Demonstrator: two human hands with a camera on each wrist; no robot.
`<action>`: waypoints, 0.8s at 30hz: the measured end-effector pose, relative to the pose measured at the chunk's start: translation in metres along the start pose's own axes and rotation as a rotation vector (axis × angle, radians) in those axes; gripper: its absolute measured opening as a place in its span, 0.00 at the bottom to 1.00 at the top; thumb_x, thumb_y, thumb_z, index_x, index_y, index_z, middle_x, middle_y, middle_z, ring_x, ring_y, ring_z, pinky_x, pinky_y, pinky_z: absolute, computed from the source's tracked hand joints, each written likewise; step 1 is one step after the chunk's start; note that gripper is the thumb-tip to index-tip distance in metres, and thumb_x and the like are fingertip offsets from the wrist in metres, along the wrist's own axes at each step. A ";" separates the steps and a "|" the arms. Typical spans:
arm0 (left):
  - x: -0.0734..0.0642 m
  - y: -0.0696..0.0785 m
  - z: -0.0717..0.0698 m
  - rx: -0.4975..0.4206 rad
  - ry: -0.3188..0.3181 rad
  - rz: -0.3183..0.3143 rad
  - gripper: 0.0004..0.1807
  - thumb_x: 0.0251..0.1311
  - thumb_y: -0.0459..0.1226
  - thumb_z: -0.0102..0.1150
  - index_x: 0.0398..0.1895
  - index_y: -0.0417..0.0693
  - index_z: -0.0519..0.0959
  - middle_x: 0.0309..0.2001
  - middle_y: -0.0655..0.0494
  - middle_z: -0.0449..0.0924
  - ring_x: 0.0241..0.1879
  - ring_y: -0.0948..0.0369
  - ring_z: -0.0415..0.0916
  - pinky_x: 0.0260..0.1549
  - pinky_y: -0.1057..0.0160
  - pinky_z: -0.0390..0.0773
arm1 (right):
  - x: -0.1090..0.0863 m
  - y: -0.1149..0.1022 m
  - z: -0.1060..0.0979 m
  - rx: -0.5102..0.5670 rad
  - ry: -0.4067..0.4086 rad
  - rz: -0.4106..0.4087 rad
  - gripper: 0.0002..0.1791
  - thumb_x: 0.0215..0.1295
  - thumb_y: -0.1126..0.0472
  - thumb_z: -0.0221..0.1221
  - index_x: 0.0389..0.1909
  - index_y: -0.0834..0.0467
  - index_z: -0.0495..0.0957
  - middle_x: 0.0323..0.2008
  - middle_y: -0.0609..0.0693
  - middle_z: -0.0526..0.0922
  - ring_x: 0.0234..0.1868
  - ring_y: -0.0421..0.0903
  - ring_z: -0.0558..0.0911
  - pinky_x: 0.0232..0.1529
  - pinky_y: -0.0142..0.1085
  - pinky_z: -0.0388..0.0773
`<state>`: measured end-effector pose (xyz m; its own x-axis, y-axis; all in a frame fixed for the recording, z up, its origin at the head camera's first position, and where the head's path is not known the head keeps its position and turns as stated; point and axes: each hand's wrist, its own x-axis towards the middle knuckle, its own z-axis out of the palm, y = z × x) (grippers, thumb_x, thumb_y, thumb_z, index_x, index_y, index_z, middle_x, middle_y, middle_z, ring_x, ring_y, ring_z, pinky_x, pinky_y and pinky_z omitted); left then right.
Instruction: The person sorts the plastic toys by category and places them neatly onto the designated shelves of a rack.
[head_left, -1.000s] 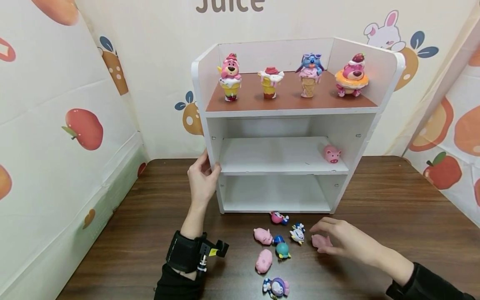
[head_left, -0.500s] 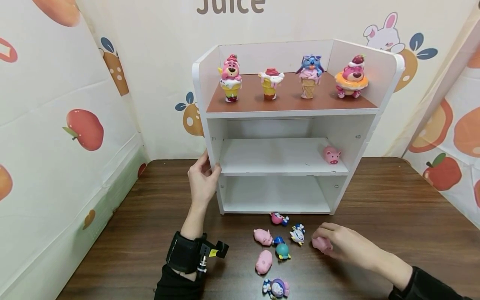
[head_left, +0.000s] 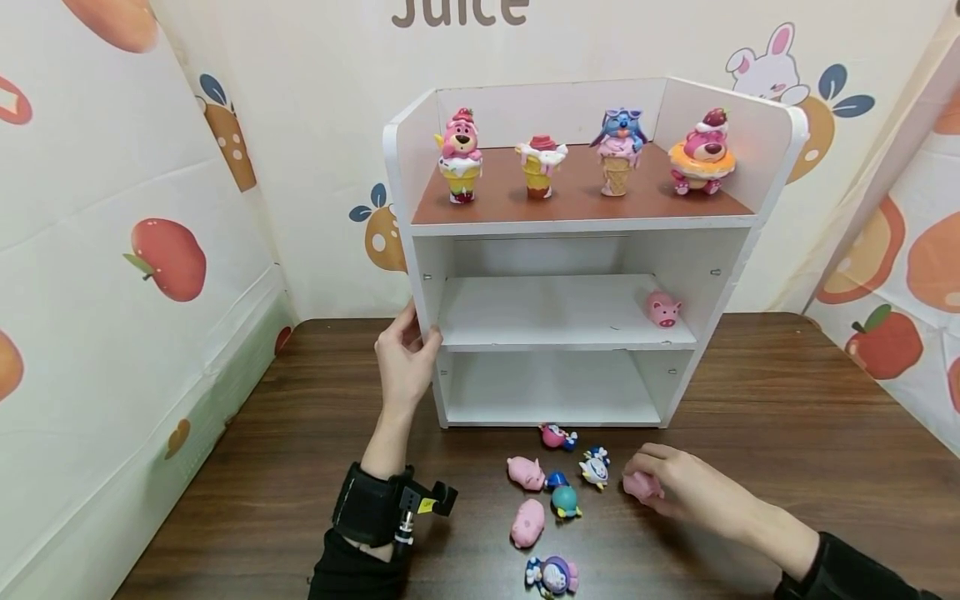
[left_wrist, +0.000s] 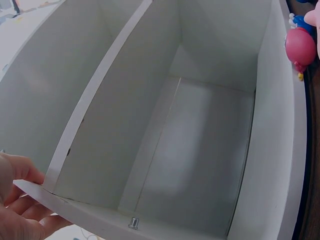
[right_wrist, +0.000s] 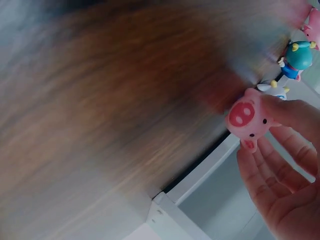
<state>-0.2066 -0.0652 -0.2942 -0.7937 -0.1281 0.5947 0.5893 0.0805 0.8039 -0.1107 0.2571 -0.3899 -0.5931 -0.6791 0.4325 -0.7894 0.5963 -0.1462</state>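
Note:
My left hand grips the left side panel of a white shelf unit, thumb on the front edge and fingers behind, as the left wrist view also shows. At the right, just above the table, my right hand pinches a pink toy pig between thumb and fingers. Its red snout and black eyes show in the right wrist view, where the pig faces the camera. Another pink pig stands at the right end of the middle shelf.
Between my hands lie two pink pigs and several small figures, among them a teal one and a purple-and-blue one. Ice-cream figures line the brown top shelf. Printed walls enclose the table at the back and sides.
The fingers of my right hand have closed round the pink pig and drawn it slightly upright. My left hand has stayed on the shelf's side panel.

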 end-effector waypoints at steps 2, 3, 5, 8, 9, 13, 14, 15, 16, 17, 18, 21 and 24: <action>0.001 -0.006 0.000 -0.007 0.001 0.002 0.25 0.46 0.18 0.48 0.53 0.27 0.68 0.48 0.32 0.71 0.44 0.42 0.72 0.38 0.48 0.72 | 0.002 -0.001 -0.001 -0.015 0.009 0.010 0.21 0.28 0.74 0.66 0.27 0.54 0.74 0.26 0.38 0.68 0.27 0.33 0.68 0.26 0.17 0.61; 0.002 -0.010 0.000 -0.012 0.003 0.002 0.25 0.46 0.18 0.48 0.54 0.28 0.68 0.48 0.32 0.71 0.44 0.42 0.72 0.38 0.49 0.72 | 0.004 -0.002 -0.002 -0.018 0.016 0.016 0.21 0.28 0.74 0.66 0.27 0.54 0.74 0.26 0.39 0.69 0.27 0.33 0.68 0.26 0.18 0.62; 0.003 -0.017 0.000 -0.013 0.007 0.006 0.25 0.47 0.19 0.48 0.54 0.30 0.68 0.48 0.34 0.72 0.44 0.44 0.72 0.38 0.50 0.72 | 0.008 -0.005 -0.005 -0.030 0.031 0.034 0.20 0.28 0.74 0.66 0.27 0.54 0.74 0.26 0.39 0.70 0.28 0.34 0.69 0.26 0.20 0.63; 0.004 -0.027 0.000 -0.008 0.015 0.013 0.26 0.47 0.19 0.49 0.54 0.33 0.69 0.49 0.37 0.73 0.44 0.47 0.73 0.37 0.52 0.73 | 0.015 -0.010 -0.011 -0.034 0.054 0.062 0.20 0.30 0.74 0.66 0.28 0.55 0.75 0.27 0.40 0.73 0.28 0.36 0.70 0.26 0.22 0.66; 0.004 -0.028 0.000 -0.003 0.018 0.017 0.26 0.47 0.20 0.49 0.54 0.33 0.69 0.49 0.38 0.73 0.44 0.48 0.73 0.37 0.53 0.73 | 0.017 -0.012 -0.013 -0.033 0.060 0.073 0.19 0.31 0.73 0.67 0.28 0.55 0.75 0.27 0.41 0.73 0.28 0.36 0.70 0.26 0.23 0.67; 0.004 -0.030 0.000 0.008 0.022 0.032 0.26 0.47 0.20 0.49 0.55 0.34 0.69 0.49 0.40 0.73 0.43 0.50 0.73 0.37 0.54 0.74 | 0.027 -0.017 -0.022 -0.033 0.092 0.102 0.19 0.32 0.74 0.66 0.29 0.56 0.76 0.28 0.42 0.74 0.27 0.35 0.70 0.25 0.23 0.67; 0.004 -0.030 0.000 0.008 0.023 0.034 0.26 0.47 0.20 0.49 0.55 0.34 0.69 0.49 0.40 0.73 0.43 0.50 0.73 0.37 0.54 0.73 | 0.030 -0.018 -0.025 -0.036 0.102 0.102 0.19 0.32 0.74 0.66 0.29 0.57 0.75 0.28 0.42 0.74 0.27 0.35 0.70 0.25 0.22 0.66; 0.004 -0.030 0.000 0.007 0.024 0.034 0.26 0.47 0.20 0.49 0.55 0.34 0.69 0.49 0.40 0.73 0.43 0.50 0.73 0.37 0.54 0.73 | 0.033 -0.019 -0.027 -0.036 0.112 0.100 0.19 0.32 0.74 0.66 0.29 0.57 0.75 0.27 0.42 0.74 0.26 0.35 0.69 0.25 0.22 0.65; 0.004 -0.030 0.000 0.008 0.024 0.033 0.26 0.47 0.20 0.50 0.55 0.34 0.69 0.49 0.40 0.73 0.43 0.50 0.73 0.37 0.54 0.74 | 0.036 -0.020 -0.030 -0.039 0.122 0.096 0.19 0.31 0.74 0.66 0.29 0.57 0.75 0.27 0.42 0.74 0.26 0.35 0.69 0.24 0.22 0.65; 0.004 -0.030 0.000 0.007 0.024 0.031 0.26 0.47 0.20 0.49 0.55 0.34 0.69 0.49 0.40 0.73 0.43 0.50 0.73 0.37 0.54 0.73 | 0.040 -0.021 -0.033 -0.043 0.130 0.091 0.19 0.31 0.75 0.66 0.29 0.58 0.76 0.27 0.42 0.74 0.26 0.35 0.70 0.24 0.22 0.66; 0.004 -0.030 0.000 0.006 0.024 0.029 0.26 0.47 0.21 0.49 0.55 0.34 0.69 0.49 0.40 0.73 0.44 0.50 0.73 0.37 0.54 0.74 | 0.043 -0.022 -0.037 -0.047 0.135 0.086 0.19 0.31 0.75 0.66 0.29 0.58 0.76 0.27 0.43 0.74 0.26 0.35 0.70 0.24 0.22 0.66; 0.004 -0.031 0.000 -0.003 0.024 0.022 0.26 0.47 0.20 0.49 0.55 0.34 0.69 0.49 0.40 0.73 0.44 0.51 0.73 0.37 0.55 0.74 | 0.054 -0.025 -0.048 -0.059 0.139 0.080 0.20 0.31 0.75 0.66 0.30 0.59 0.76 0.28 0.44 0.75 0.26 0.36 0.71 0.24 0.25 0.70; 0.004 -0.030 0.000 -0.012 0.021 0.012 0.26 0.48 0.20 0.49 0.55 0.34 0.69 0.48 0.39 0.73 0.44 0.51 0.73 0.38 0.55 0.74 | 0.066 -0.029 -0.061 -0.070 0.137 0.082 0.20 0.33 0.75 0.67 0.32 0.59 0.76 0.29 0.44 0.75 0.27 0.36 0.71 0.25 0.28 0.71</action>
<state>-0.2272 -0.0685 -0.3165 -0.7834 -0.1475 0.6037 0.6006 0.0701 0.7965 -0.1170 0.2213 -0.3028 -0.6240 -0.5651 0.5397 -0.7234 0.6789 -0.1257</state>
